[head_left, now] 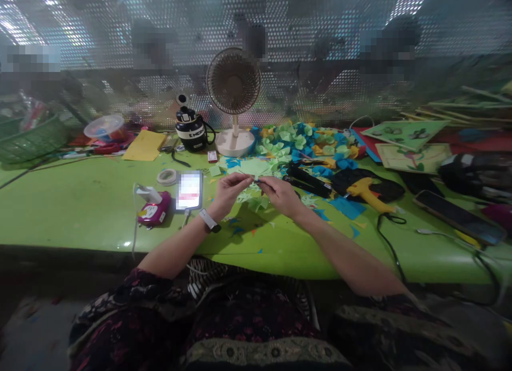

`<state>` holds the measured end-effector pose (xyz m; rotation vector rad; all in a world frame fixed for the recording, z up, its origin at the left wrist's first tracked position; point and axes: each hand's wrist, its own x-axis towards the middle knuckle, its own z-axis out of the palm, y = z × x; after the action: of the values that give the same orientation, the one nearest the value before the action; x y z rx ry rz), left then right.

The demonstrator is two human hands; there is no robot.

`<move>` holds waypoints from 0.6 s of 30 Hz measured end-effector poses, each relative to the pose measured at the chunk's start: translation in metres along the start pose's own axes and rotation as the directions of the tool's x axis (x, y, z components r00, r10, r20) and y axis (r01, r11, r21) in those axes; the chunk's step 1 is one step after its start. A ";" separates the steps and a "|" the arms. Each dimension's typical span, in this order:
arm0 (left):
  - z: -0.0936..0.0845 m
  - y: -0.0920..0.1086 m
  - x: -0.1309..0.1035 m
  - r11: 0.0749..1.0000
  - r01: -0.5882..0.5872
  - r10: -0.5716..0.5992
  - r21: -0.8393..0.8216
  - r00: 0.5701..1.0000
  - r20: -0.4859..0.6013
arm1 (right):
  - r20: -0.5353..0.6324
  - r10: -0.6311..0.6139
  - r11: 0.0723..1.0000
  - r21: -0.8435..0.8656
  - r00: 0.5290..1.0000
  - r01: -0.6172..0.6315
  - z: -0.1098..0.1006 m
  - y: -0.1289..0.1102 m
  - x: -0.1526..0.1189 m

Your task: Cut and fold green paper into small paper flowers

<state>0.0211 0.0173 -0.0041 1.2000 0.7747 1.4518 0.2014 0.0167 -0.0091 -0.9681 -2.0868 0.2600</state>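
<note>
Over the middle of the table, my left hand (230, 191) and my right hand (280, 193) meet with fingertips close together. Each is closed in a pinch around something small and thin that I cannot make out. Beneath and beyond them lie light green paper pieces (256, 167) and cut scraps. A heap of blue, yellow and green paper flowers (294, 139) spreads behind my right hand. Just right of that hand rests a black stapler (310, 182). To the left of my left hand is a lit phone (189, 191) with a cable plugged in.
A fan (234, 83) and a dark jug (193, 132) stand at the back. A purple power adapter (154, 210) and tape roll (166, 176) sit left. On the right are a yellow glue gun (370, 195), its cable, a dark phone (460, 216) and painted cards (414, 159).
</note>
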 end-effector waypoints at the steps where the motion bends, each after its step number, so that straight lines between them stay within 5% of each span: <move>1: 0.000 0.000 0.000 1.000 -0.004 0.004 0.000 1.000 -0.006 | 0.002 0.000 1.000 0.000 1.000 0.000 0.000 0.000 0.000; 18: 0.003 0.002 -0.002 1.000 -0.005 0.006 -0.017 0.999 0.039 | 0.036 0.025 0.999 0.034 0.999 -0.026 -0.001 -0.002 0.000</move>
<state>0.0227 0.0145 -0.0016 1.2148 0.7314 1.4322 0.2010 0.0157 -0.0074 -0.9762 -2.0962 0.3272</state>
